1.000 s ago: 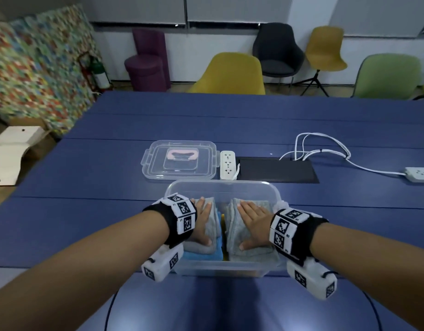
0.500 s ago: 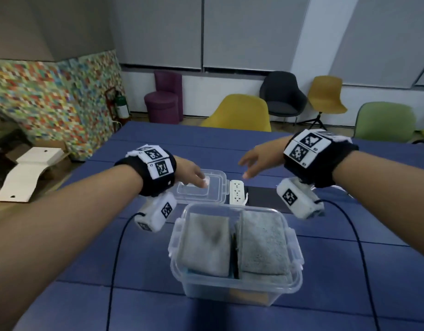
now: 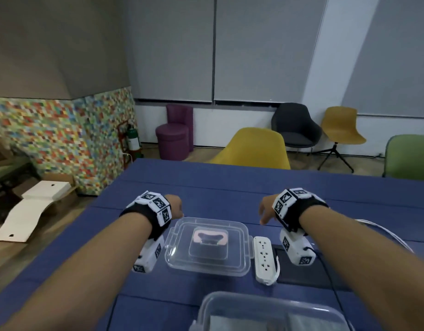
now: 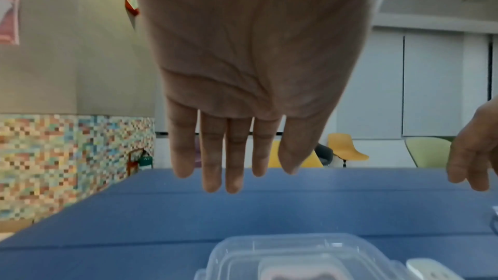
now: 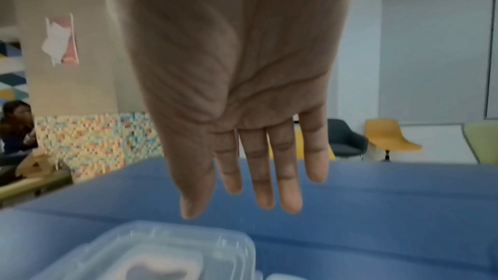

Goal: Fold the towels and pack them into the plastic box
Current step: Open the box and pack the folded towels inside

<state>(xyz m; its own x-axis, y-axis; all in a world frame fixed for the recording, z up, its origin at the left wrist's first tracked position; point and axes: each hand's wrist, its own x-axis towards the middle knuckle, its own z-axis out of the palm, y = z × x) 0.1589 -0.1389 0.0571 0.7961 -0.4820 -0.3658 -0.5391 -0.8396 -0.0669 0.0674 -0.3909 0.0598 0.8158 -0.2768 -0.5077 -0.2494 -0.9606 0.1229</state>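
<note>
The clear plastic box (image 3: 266,304) sits at the bottom edge of the head view with grey folded towels (image 3: 232,324) inside, mostly cut off. Its clear lid (image 3: 207,247) with a pink handle lies flat on the blue table beyond it. My left hand (image 3: 176,206) hovers above the lid's far left corner, fingers straight and empty (image 4: 231,157). My right hand (image 3: 266,211) hovers beyond the lid's far right side, fingers straight and empty (image 5: 258,169). Neither hand touches the lid (image 4: 301,259) (image 5: 151,252).
A white power strip (image 3: 264,259) lies right of the lid, beside a black cable hatch (image 3: 309,271). White cables (image 3: 385,232) trail at the right. Yellow (image 3: 256,149), dark and green chairs stand past the table's far edge. A person (image 5: 16,127) sits far left.
Both hands left the towels in the box, rose and reached forward over the lid. The head view tilted up, so the box dropped to the bottom edge.
</note>
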